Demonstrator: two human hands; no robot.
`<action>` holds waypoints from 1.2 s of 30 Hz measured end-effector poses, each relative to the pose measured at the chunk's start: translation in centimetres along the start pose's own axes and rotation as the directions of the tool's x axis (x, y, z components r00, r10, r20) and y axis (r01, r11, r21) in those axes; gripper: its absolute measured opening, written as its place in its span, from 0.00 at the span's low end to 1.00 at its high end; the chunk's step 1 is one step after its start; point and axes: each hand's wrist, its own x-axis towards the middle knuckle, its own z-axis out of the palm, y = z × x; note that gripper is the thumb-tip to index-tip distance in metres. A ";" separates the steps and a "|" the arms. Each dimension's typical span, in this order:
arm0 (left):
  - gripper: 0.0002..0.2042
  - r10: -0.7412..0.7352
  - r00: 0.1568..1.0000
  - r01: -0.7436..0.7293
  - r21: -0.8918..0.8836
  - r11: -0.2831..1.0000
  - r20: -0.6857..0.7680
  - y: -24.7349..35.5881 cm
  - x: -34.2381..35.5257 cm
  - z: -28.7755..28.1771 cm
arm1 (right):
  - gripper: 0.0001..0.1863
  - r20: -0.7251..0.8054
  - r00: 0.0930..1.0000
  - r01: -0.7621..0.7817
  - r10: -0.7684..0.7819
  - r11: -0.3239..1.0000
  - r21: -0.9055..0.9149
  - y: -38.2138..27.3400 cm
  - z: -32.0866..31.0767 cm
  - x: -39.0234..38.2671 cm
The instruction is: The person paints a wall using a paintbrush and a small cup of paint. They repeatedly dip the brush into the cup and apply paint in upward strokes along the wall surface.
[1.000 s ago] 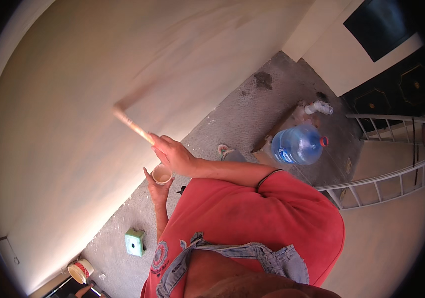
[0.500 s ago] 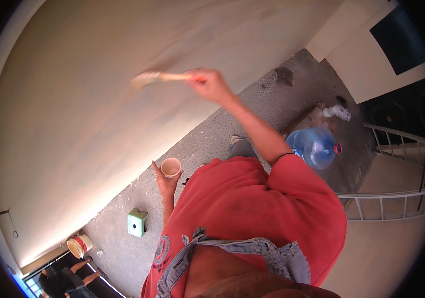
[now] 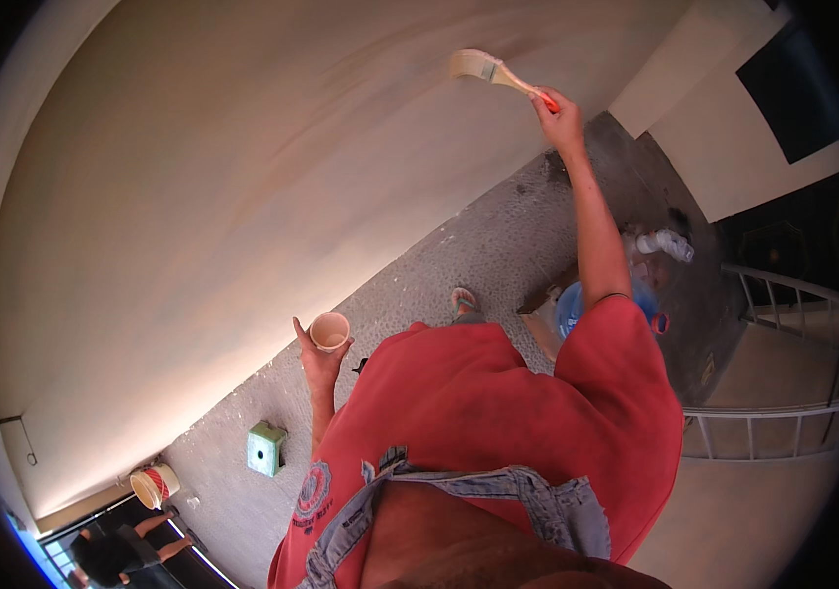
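Note:
My right hand (image 3: 559, 116) is raised high, fingers closed round the handle of a wide paintbrush (image 3: 505, 77), its pale bristles against or very near the beige wall (image 3: 174, 187), where faint darker streaks show; contact is hard to tell. My left hand (image 3: 321, 363), low beside the wall, holds a small pale cup (image 3: 329, 331), its opening upward and some pinkish contents inside.
Green step stool (image 3: 264, 449), striped bucket (image 3: 154, 486), another person (image 3: 110, 550) at lower left. Blue water bottle (image 3: 570, 310), partly behind my right arm, beside cardboard (image 3: 542, 324) and white bottles (image 3: 670, 245). A metal ladder (image 3: 773, 417) at right, dark door (image 3: 783, 245) beyond. My sandalled foot (image 3: 463, 299).
My right hand and brush have swept up and to the right along the wall, the arm stretching out. My left hand keeps the cup, slightly shifted. The other person has come further into view.

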 end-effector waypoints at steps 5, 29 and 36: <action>0.66 0.012 1.000 -0.012 -0.019 1.000 0.028 2.0 1.0 2.1 | 0.17 -0.081 0.996 -0.040 0.032 0.994 -0.103 2.6 -3.7 3.1; 0.65 -0.038 0.997 0.040 -0.037 0.998 0.061 0.8 0.3 2.5 | 0.19 -0.119 0.991 -0.069 0.058 0.994 -0.083 -10.9 11.7 -12.6; 0.66 0.024 0.994 -0.025 0.001 1.000 0.107 0.7 1.4 0.7 | 0.21 0.163 0.986 0.015 -0.044 0.984 0.175 -21.6 15.0 -23.3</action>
